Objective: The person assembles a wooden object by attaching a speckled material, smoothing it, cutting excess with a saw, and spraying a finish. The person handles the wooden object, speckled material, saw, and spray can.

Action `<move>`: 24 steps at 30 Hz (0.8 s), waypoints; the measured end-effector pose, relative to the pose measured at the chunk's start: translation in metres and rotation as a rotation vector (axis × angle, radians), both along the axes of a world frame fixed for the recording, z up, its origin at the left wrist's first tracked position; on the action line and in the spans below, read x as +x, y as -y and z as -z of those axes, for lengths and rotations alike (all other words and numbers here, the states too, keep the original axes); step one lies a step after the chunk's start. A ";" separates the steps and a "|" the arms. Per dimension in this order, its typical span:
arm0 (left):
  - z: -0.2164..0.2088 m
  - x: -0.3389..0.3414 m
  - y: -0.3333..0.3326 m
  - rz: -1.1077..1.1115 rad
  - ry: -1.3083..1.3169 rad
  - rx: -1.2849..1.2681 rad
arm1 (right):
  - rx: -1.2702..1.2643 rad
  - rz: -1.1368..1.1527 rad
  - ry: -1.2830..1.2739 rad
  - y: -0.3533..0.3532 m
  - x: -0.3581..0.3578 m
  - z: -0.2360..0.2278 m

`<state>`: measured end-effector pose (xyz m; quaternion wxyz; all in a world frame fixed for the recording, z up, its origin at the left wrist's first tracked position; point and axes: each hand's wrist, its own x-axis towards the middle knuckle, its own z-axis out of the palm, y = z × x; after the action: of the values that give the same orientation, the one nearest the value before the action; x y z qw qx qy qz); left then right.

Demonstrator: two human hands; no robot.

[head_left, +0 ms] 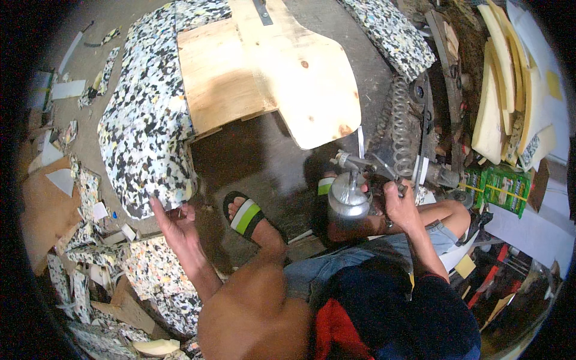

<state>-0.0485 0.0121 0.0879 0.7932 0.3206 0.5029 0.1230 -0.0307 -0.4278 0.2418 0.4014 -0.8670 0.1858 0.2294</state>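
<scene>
My right hand (400, 201) is closed around the handle of a spray gun (355, 163) with a round metal cup (350, 195) under it. The gun is held above my right leg, its nozzle end toward the wooden panel. My left hand (179, 225) is at the near end of a speckled black-and-white foam pad (147, 120), with a digit over its edge and the other fingers curled beside it. The foam lies along the left side of a pale plywood panel (216, 72), which has a notch in its near edge and a metal strip (262, 12) on top.
Foam scraps (90, 252) and cardboard (51, 207) litter the left side. Another speckled foam piece (390, 36) lies at the far right. Beside it are a coiled hose (399, 126), yellowish foam strips (497, 90) and green packets (506, 189). My sandalled foot (246, 216) stands below the panel.
</scene>
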 end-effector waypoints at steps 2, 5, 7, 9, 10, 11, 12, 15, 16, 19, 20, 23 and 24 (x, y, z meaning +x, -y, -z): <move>-0.001 0.001 0.000 -0.010 -0.005 0.000 | 0.101 -0.005 -0.006 -0.009 0.000 0.003; -0.002 0.002 0.001 -0.014 -0.025 -0.002 | -0.007 0.058 0.079 -0.023 0.002 0.006; -0.002 0.002 0.004 -0.038 -0.043 0.025 | -0.199 0.134 0.045 -0.028 0.003 0.001; -0.003 0.003 0.005 -0.031 -0.059 0.048 | -0.293 0.114 0.080 -0.030 0.005 -0.003; -0.002 0.004 0.006 -0.039 -0.045 0.048 | -0.295 0.048 0.147 -0.031 0.007 -0.003; -0.002 0.004 0.007 -0.046 -0.030 0.048 | -0.301 -0.060 0.246 -0.031 0.008 -0.003; -0.002 0.004 0.007 -0.054 -0.015 0.048 | -0.239 -0.016 0.191 -0.030 0.009 -0.003; -0.002 0.003 0.007 -0.013 -0.022 0.058 | -0.095 -0.023 0.160 -0.031 0.013 0.006; -0.002 0.002 0.006 0.006 -0.010 0.051 | -0.067 -0.029 0.174 -0.033 0.014 0.010; -0.002 0.001 0.005 0.023 -0.028 0.037 | -0.102 -0.038 0.198 -0.040 0.020 0.017; -0.002 0.001 0.005 0.022 -0.034 0.044 | -0.075 -0.030 0.176 -0.042 0.023 0.017; -0.001 0.002 0.006 -0.012 -0.081 0.076 | -0.046 0.032 0.138 -0.052 0.029 0.010; -0.001 0.003 0.006 -0.025 -0.101 0.080 | -0.053 0.054 0.138 -0.055 0.030 0.006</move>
<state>-0.0456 0.0060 0.0888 0.7518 0.3515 0.5409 0.1369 -0.0004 -0.3727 0.2353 0.3962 -0.8858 0.1868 0.1532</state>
